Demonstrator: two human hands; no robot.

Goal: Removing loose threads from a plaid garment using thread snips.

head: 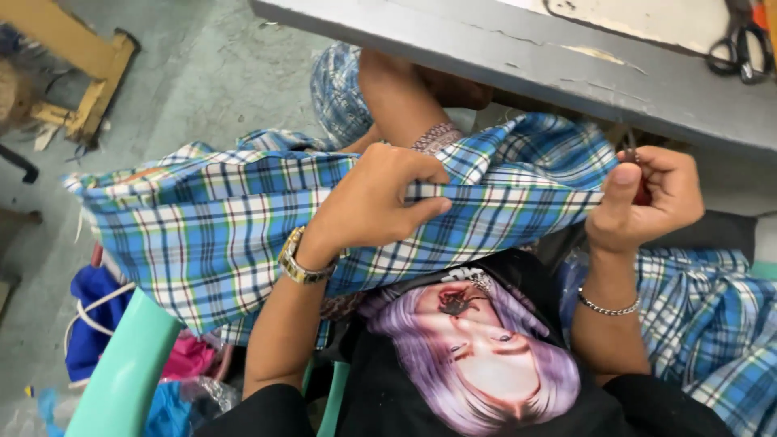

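Note:
A blue, white and green plaid cloth (218, 218) is stretched across my lap. My left hand (380, 194), with a gold watch on the wrist, pinches a folded edge of the cloth near its middle. My right hand (647, 198), wearing a silver bracelet, grips the same edge farther right, pulling it taut between the two hands. A small dark metal tool (630, 150) pokes up out of the right fist; what kind of tool it is I cannot tell.
A grey table edge (518, 69) runs across the top, with black scissors (740, 48) lying on it at the far right. A mint-green plastic chair (121, 372) is at lower left beside coloured cloth scraps (97, 316). More plaid fabric (712, 324) hangs at right. A wooden frame (89, 73) stands on the floor.

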